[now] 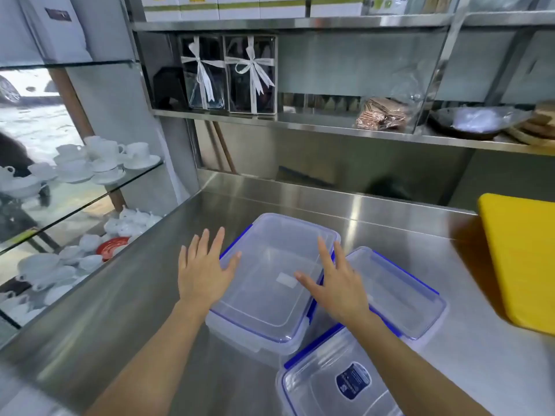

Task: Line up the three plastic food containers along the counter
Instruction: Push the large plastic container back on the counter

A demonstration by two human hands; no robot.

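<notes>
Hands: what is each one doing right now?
Left hand: open, fingers spread, holding nothing.
Right hand: open over the big container, holding nothing.

clear plastic containers point(270, 277), brushed steel counter point(390, 232).

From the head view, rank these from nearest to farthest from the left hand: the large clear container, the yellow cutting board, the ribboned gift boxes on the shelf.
1. Large clear container: right beside the left hand, to its right.
2. Ribboned gift boxes: up on the steel shelf, behind the counter.
3. Yellow cutting board: far right end of the counter.

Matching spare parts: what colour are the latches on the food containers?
Blue latches on clear containers, seen best in the head view.
</notes>
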